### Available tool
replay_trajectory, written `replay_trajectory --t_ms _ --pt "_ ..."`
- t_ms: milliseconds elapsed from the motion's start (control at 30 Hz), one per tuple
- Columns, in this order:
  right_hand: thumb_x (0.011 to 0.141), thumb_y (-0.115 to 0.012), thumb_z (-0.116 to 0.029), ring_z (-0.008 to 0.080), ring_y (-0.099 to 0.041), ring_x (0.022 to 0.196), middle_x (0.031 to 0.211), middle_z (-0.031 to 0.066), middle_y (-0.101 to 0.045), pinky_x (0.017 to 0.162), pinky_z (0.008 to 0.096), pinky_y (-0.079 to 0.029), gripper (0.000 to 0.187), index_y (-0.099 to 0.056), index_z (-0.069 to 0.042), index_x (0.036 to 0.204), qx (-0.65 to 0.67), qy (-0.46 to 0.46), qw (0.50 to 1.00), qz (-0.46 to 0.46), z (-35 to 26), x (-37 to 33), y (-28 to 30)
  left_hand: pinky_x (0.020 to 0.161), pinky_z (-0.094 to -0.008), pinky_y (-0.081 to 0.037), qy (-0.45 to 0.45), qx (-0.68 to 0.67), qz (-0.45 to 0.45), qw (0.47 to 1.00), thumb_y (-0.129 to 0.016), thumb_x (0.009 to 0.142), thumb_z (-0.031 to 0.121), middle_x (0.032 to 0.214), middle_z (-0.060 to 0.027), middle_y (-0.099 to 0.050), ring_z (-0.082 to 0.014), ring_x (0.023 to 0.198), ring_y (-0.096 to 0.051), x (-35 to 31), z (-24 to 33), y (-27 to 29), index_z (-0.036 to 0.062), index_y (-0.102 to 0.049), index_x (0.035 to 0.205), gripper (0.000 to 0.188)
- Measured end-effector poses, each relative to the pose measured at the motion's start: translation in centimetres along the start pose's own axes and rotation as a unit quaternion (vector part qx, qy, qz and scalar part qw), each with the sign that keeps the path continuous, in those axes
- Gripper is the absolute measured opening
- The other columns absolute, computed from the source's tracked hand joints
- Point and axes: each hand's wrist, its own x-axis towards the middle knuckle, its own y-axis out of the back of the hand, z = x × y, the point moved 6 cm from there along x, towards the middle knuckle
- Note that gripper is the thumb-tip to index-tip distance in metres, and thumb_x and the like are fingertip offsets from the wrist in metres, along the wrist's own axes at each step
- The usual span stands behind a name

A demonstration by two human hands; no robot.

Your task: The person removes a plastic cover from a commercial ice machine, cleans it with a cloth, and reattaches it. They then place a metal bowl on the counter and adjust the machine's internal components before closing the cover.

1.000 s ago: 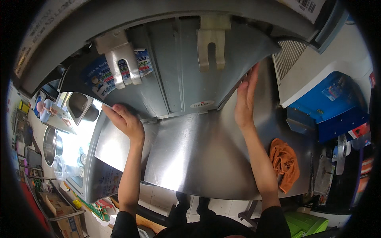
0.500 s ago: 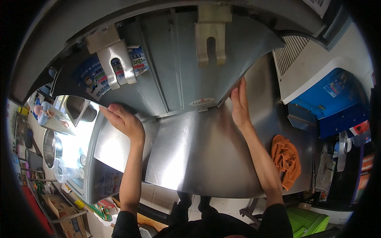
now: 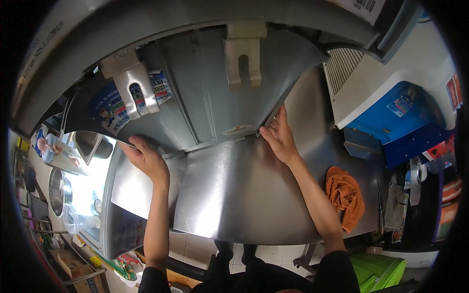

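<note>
In front of me a dark grey panel (image 3: 195, 105) slants at the front of a grey machine (image 3: 185, 24). Two forked metal levers, a left one (image 3: 131, 90) and a right one (image 3: 243, 58), hang over it, and a blue printed sticker (image 3: 108, 110) is on its left part. My left hand (image 3: 149, 161) grips the panel's lower left edge, thumb on top and the other fingers hidden beneath. At the lower right corner, my right hand (image 3: 282, 139) holds the side edge, its thumb against the front. The panel's lower edge is just above a steel table (image 3: 244, 190).
An orange cloth (image 3: 345, 198) lies on the table near my right forearm. Beyond it stands a white and blue machine (image 3: 386, 115). Steel containers, one a round bowl (image 3: 58, 193), and clear plastic cups (image 3: 77, 219) are at the left. A green bin (image 3: 378, 273) is below right.
My right hand has shifted left and its thumb now presses at the panel's lower corner. The left hand keeps its hold. The whole view has shifted slightly.
</note>
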Motion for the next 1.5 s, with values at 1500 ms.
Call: replay_trajectory --t_ms 1500 --pt "0.088 -0.055 -0.032 0.0254 -0.04 0.118 0.128 0.0181 -0.036 0.093 0.0331 -0.034 0.065 -0.017 -0.003 0.132 -0.024 0.293 0.927 0.232 -11.7 4.7 3.0 0.101 -0.0326 -0.025 0.15 0.014 0.003 0.989 -0.036 0.095 0.04 0.124 -0.0179 -0.042 -0.0232 0.118 -0.038 -2.4 -0.2 0.8 -0.006 -0.028 0.133 0.06"
